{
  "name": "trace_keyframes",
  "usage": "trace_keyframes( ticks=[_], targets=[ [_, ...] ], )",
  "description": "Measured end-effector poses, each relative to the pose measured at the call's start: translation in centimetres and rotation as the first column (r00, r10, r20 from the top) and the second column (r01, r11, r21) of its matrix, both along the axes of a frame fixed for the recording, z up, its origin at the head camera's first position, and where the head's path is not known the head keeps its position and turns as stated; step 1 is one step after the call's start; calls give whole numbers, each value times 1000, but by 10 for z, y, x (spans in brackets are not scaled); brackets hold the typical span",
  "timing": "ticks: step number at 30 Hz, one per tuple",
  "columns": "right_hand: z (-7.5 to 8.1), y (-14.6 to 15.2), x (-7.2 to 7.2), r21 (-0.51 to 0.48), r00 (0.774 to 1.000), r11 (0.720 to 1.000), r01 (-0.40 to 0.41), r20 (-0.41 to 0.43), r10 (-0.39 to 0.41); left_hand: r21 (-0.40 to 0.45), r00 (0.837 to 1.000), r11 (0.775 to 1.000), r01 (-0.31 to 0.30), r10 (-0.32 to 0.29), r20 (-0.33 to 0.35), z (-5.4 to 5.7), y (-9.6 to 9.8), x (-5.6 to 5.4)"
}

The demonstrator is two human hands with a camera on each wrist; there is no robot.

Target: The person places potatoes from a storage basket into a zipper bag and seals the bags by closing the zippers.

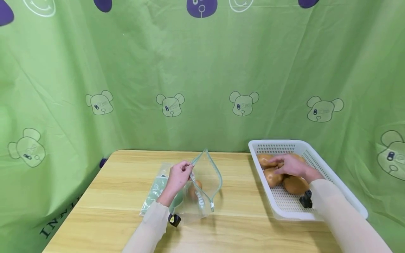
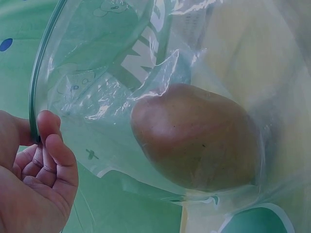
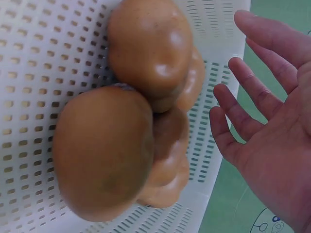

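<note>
My left hand [image 1: 179, 175] pinches the green-edged rim of a clear zip bag [image 1: 210, 175] between thumb and fingers, and the bag's mouth gapes wide. A smooth brown potato [image 2: 199, 138] lies inside the bag. At the right, my right hand [image 1: 292, 166] hovers over a white plastic basket [image 1: 332, 186] of several brown potatoes [image 3: 104, 153]. Its fingers are spread and loosely bent, with nothing between them in the right wrist view. The nearest potatoes are just below and beside those fingertips.
A flat green-and-clear bag pack [image 1: 155, 191] lies on the wooden table [image 1: 110, 196], partly behind my left forearm. Behind the table hangs a green curtain [image 1: 202, 70] with bear faces. The basket stands at the table's right side, with slotted walls.
</note>
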State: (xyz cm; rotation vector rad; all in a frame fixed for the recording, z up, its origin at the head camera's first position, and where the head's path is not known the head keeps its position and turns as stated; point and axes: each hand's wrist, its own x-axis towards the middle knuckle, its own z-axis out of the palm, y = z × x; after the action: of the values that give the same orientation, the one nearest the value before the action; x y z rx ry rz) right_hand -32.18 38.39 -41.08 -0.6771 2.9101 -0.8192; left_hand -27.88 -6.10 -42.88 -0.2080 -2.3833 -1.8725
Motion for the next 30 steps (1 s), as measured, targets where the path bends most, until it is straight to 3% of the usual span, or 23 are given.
trace_keyframes(
  ticks=[7, 13, 30],
  targets=[
    [-12, 3, 1, -4, 997, 999, 37, 65, -37, -8, 1000, 1000, 0, 0, 9, 2, -1, 2],
    [-20, 3, 2, 43, 997, 997, 58, 54, -60, -10, 1000, 1000, -6, 6, -6, 1, -1, 1],
    [-30, 4, -1, 101, 999, 995, -27, 43, 23, -9, 1000, 1000, 3, -3, -4, 0, -2, -1]
  ],
)
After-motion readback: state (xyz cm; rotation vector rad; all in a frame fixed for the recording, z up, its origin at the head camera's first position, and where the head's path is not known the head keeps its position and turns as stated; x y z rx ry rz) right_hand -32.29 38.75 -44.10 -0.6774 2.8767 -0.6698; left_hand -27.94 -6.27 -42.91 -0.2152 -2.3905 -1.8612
